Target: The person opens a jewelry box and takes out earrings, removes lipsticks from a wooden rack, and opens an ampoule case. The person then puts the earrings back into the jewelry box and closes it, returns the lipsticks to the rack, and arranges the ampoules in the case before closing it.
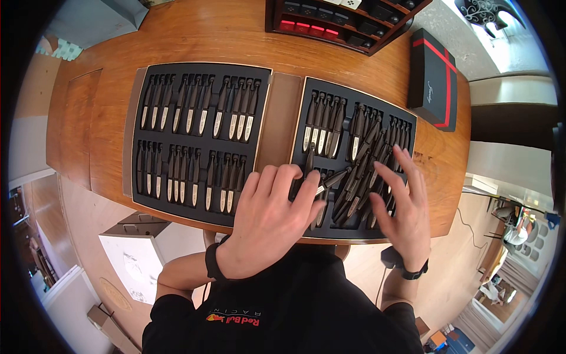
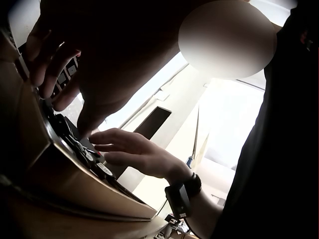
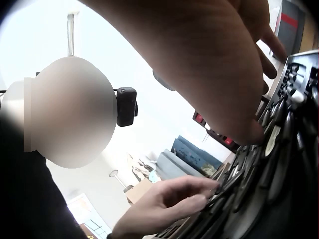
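Note:
In the head view, my left hand (image 1: 268, 215) is over the near left corner of the right-hand case (image 1: 302, 112). Its thumb and index finger pinch the pale end of a slim dark pen-like stick (image 1: 335, 180), which slants up to the right. My right hand (image 1: 407, 206) hovers over the right side of that case, fingers spread and thumb apart. Beneath it, loose sticks (image 1: 354, 189) lie jumbled across the slots. Others stand in neat rows (image 1: 321, 127) at the back. In the right wrist view, the left hand (image 3: 164, 201) has its fingertips at the pile.
A second case (image 1: 200, 137) on the left holds grouped rows of the same sticks. Behind are a dark wooden rack (image 1: 348, 32) and a black box with red ribbon (image 1: 433, 79). A grey bag (image 1: 94, 20) stands at the far left of the wooden table (image 1: 206, 47).

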Demonstrator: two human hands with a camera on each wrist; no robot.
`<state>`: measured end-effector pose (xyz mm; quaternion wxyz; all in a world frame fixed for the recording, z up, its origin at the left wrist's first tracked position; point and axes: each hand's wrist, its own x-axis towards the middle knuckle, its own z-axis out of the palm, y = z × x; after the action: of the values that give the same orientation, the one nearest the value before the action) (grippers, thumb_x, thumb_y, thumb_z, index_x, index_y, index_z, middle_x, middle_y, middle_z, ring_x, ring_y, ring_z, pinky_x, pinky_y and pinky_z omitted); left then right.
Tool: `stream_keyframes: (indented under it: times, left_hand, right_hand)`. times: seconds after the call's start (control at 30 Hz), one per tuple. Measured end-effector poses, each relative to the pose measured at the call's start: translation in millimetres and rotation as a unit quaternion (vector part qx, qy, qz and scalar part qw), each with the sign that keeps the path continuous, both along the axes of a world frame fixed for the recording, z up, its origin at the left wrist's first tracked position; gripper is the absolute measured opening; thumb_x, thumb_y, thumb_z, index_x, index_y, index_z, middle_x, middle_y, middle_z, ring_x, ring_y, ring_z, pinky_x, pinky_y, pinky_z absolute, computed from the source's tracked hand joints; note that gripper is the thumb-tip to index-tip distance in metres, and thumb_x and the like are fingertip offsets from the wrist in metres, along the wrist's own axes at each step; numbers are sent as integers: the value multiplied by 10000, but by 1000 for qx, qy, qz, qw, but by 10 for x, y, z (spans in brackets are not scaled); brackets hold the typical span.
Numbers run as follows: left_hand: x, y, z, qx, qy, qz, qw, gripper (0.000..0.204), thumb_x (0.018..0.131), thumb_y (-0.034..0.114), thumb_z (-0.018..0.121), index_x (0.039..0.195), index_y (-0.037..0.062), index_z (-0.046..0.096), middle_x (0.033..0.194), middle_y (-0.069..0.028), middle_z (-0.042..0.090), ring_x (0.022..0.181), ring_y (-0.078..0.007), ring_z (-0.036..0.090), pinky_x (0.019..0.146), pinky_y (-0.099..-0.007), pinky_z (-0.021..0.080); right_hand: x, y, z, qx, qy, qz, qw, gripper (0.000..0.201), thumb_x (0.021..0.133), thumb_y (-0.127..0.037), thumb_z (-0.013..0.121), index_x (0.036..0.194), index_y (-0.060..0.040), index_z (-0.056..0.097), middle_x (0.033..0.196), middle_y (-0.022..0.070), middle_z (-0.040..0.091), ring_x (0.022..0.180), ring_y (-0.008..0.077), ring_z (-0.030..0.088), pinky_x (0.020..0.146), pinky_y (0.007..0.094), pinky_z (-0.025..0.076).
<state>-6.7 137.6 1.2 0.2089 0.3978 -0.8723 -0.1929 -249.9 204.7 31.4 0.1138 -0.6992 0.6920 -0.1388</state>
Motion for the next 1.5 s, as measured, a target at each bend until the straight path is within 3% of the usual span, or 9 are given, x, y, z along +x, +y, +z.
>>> stream_keyframes:
  times: [0.13, 0.3, 0.53, 0.7, 0.73, 0.9, 1.0, 1.17, 1.5]
  left_hand:
    - [-51, -52, -76, -24, -54, 1, 998, 401, 828, 105, 838, 1210, 40, 735, 1017, -54, 581, 869, -220, 593, 762, -363, 465]
    - [-46, -117, -87, 11, -28, 20, 999, 261, 853, 35, 799, 1102, 27, 719, 971, -64, 554, 801, -203, 609, 698, -349, 520]
    - [18, -139, -7, 85, -8, 55, 995, 199, 845, 7, 781, 1016, 22, 682, 988, -92, 563, 832, -213, 670, 686, -352, 582]
    - [326, -278, 29, 198, 96, 0, 976, 198, 829, -15, 764, 1003, 42, 690, 959, -101, 647, 785, -276, 683, 696, -381, 578]
    - [386, -308, 129, 212, 117, 39, 969, 193, 821, -29, 754, 991, 50, 705, 914, -89, 665, 796, -274, 691, 695, -379, 573]
    - [911, -714, 329, 103, 72, 196, 973, 185, 843, -71, 749, 1006, 14, 728, 958, -77, 709, 791, -157, 726, 705, -293, 587]
    - [1230, -974, 327, 53, 19, 254, 966, 176, 868, -37, 761, 1037, -3, 728, 956, -84, 732, 773, -171, 731, 715, -291, 587]
    - [1566, -1318, 187, 10, -20, 250, 968, 160, 882, -12, 761, 1039, -1, 729, 933, -95, 745, 783, -186, 740, 718, -306, 588]
    - [1624, -1580, 51, -1, -58, 222, 973, 141, 906, 15, 749, 1042, -21, 739, 879, -127, 736, 798, -247, 732, 733, -356, 580]
  right_hand:
    - [280, -49, 7, -2, -72, 55, 996, 545, 816, -45, 814, 1348, -109, 711, 1546, 200, 532, 1411, 455, 525, 1131, 522, 460]
    - [465, -91, -166, 18, -46, 107, 993, 461, 882, -125, 794, 1336, -133, 715, 1501, 148, 578, 1402, 392, 549, 1150, 532, 450]
    - [536, -25, -303, -7, -33, 85, 996, 448, 859, -109, 795, 1300, -145, 728, 1474, 143, 602, 1386, 367, 572, 1187, 563, 416]
    - [545, 29, -484, -42, -48, 68, 996, 459, 834, -90, 786, 1285, -163, 737, 1470, 132, 613, 1370, 356, 587, 1185, 573, 405]
    - [546, 38, -503, -50, -44, 66, 996, 454, 832, -94, 784, 1279, -168, 741, 1465, 128, 618, 1364, 351, 591, 1182, 569, 406]
    - [538, 44, -545, -71, -49, 63, 994, 428, 832, -109, 777, 1253, -177, 754, 1450, 117, 635, 1348, 339, 602, 1176, 558, 408]
    - [530, 48, -552, -70, -50, 58, 995, 402, 837, -120, 772, 1234, -179, 759, 1442, 116, 641, 1336, 335, 610, 1178, 556, 400]
    - [545, 29, -540, -72, -46, 57, 995, 374, 842, -132, 770, 1213, -175, 757, 1429, 116, 644, 1323, 336, 616, 1171, 567, 402]
    - [556, 31, -551, -73, -33, 49, 996, 359, 842, -143, 762, 1200, -175, 752, 1414, 106, 646, 1314, 332, 621, 1166, 577, 404]
